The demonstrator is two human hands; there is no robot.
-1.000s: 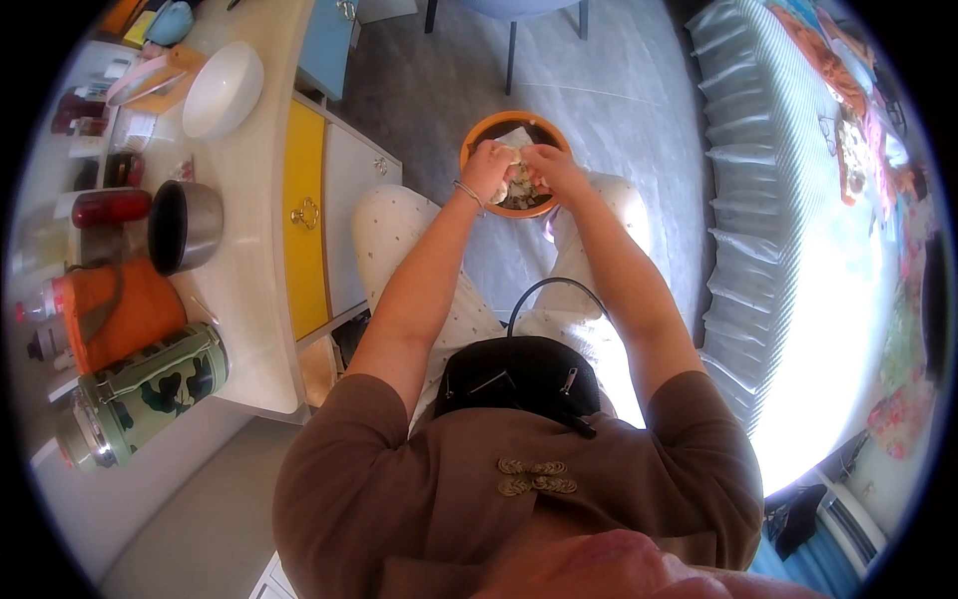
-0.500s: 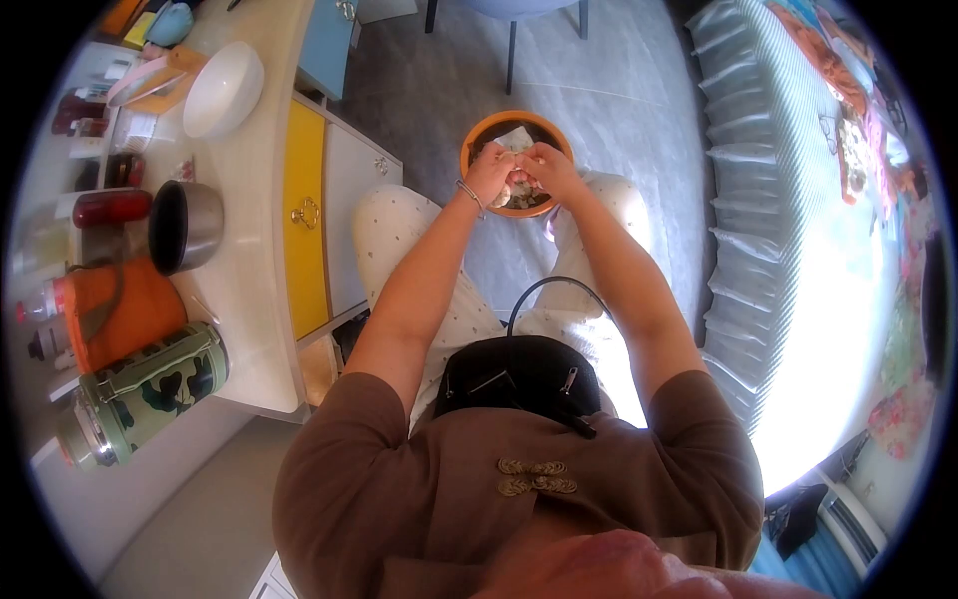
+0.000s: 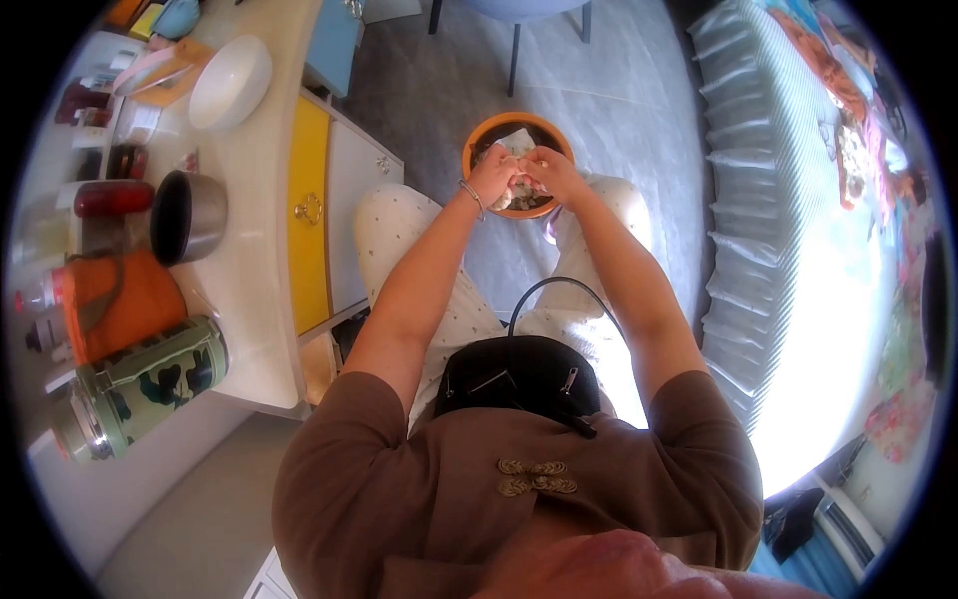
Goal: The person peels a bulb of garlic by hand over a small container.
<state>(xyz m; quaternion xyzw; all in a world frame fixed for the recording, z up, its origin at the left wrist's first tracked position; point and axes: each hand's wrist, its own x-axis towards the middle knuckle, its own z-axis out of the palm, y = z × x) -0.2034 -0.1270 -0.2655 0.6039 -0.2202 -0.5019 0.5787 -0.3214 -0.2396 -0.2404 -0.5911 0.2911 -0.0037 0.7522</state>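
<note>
My left hand (image 3: 490, 177), with a bracelet at the wrist, and my right hand (image 3: 553, 173) meet over an orange round bin (image 3: 469, 150) on the floor between my knees. The fingers of both hands are bent inward and pressed together around something small and pale, too small to make out. Beneath them in the bin lie a crumpled white piece like tissue (image 3: 519, 141) and several pale scraps on a dark bottom. My hands cover part of the bin's contents.
Left of me stands a desk (image 3: 261, 230) with a white bowl (image 3: 232, 84), a metal pot (image 3: 205, 218), an orange bag (image 3: 130, 304) and a camouflage flask (image 3: 165, 384). A bed with a pale skirt (image 3: 743, 200) is at right. A chair (image 3: 519, 8) stands ahead.
The fingers have shifted only slightly; both hands stay together over the bin. The view has tilted a little, so the desk things appear slightly moved.
</note>
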